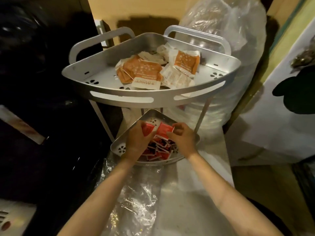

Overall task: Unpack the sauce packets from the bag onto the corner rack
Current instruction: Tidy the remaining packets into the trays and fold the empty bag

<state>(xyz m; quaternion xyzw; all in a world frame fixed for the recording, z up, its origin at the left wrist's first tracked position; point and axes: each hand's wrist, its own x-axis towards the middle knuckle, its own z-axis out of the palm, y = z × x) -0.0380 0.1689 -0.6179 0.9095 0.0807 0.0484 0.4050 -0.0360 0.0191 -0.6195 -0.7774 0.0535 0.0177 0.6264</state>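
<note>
A metal corner rack with two shelves stands before me. Its top shelf holds several orange and white sauce packets. The lower shelf carries a heap of small red sauce packets. Both hands are over the lower shelf. My left hand grips red packets at their left side. My right hand pinches a red packet at its right edge. A crumpled clear plastic bag lies below the rack, between my forearms.
A big clear plastic sack leans against the rack's right side. A white cabinet or door stands at the right. Dark objects fill the left. A brown board backs the rack.
</note>
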